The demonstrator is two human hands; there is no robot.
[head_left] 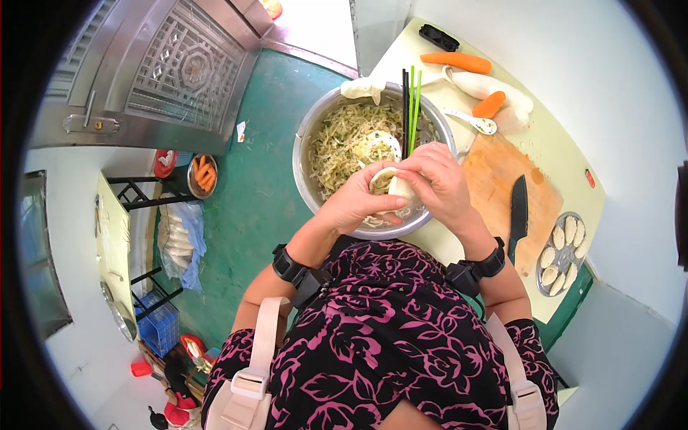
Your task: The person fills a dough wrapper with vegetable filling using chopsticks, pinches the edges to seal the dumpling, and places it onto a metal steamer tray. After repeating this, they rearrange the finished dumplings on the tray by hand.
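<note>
A half-folded dumpling (401, 188) of pale dough, its filling showing at an open side, is between my two hands above a big metal bowl (304, 172). My left hand (358, 199) is closed around it from below, thumb against the dough. My right hand (441, 179) pinches the wrapper's edge with thumb and fingers. Shredded vegetable filling (340, 136) lies in the bowl, with a small white dish (381, 147) in it. Black chopsticks (405, 107) and green chopsticks (416, 107) lean at the bowl's far right side. A white cloth (363, 88) hangs over the rim.
Right of the bowl, a wooden cutting board (494, 172) bears a black knife (519, 208). A metal plate (562, 244) holds several folded dumplings. Carrots (456, 62), a white radish (487, 86) and a white spoon (476, 123) lie behind. A metal door (186, 64) stands far left.
</note>
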